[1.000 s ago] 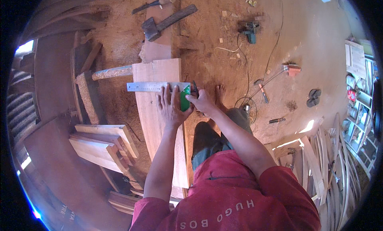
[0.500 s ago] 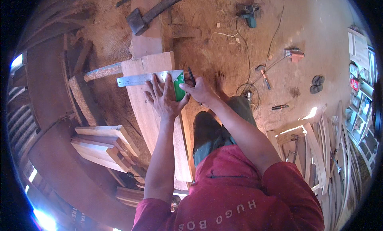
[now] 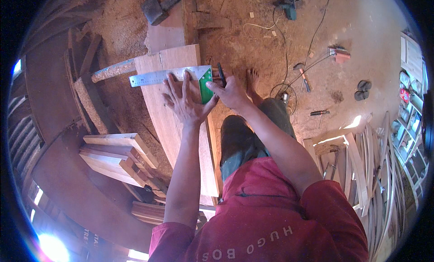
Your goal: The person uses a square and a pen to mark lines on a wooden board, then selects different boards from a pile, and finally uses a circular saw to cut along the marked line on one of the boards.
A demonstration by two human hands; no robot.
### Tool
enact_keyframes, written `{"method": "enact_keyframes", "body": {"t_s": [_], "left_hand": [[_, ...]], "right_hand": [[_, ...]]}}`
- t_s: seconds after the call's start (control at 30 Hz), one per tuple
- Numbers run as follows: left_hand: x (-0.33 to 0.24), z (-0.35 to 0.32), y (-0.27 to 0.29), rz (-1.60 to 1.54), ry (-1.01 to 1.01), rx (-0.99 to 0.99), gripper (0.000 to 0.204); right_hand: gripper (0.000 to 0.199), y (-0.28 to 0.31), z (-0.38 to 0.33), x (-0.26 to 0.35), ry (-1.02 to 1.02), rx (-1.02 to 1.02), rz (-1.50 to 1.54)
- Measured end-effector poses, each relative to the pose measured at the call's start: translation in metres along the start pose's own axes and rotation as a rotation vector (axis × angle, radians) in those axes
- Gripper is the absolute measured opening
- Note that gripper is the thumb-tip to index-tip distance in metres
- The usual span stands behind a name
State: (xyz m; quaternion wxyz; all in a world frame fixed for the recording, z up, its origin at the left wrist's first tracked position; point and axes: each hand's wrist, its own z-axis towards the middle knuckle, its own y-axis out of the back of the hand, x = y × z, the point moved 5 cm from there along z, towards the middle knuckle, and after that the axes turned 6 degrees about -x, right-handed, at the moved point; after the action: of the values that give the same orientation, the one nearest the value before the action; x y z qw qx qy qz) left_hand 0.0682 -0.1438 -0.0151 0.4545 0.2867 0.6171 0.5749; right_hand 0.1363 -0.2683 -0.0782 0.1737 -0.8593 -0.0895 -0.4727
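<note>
Across the long pale wooden plank point(image 3: 172, 128) lies the silver-bladed, green-handled try square point(image 3: 151, 77), near the far edge; its tip pokes past the left edge, its green handle sits at the right. The left hand point(image 3: 186, 101) splays, grip released, fingers down on the blade. Now the right hand point(image 3: 233, 94): grip clenched round a slim black pen point(image 3: 221, 74), thumb at the handle. Rightward, past knee and bare foot point(image 3: 252, 75), brown sawdusty floor point(image 3: 266, 49) stretches wide; a dark block-headed mallet point(image 3: 154, 9) lies beyond the far edge.
</note>
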Motion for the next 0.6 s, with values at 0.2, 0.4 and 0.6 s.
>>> {"method": "enact_keyframes", "body": {"t_s": [0.2,0.4,0.6], "left_hand": [[0.002,-0.001,-0.002,0.001,-0.007,-0.002,0.11],[0.001,0.0,-0.002,0.007,-0.02,-0.004,0.111],[0.003,-0.001,-0.004,0.012,-0.028,-0.014,0.111]], "right_hand": [[0.03,0.003,-0.002,0.011,-0.021,0.049,-0.123],[0.03,0.002,0.002,0.001,0.014,0.05,-0.086],[0.028,0.002,-0.002,0.008,0.009,0.044,-0.13]]}}
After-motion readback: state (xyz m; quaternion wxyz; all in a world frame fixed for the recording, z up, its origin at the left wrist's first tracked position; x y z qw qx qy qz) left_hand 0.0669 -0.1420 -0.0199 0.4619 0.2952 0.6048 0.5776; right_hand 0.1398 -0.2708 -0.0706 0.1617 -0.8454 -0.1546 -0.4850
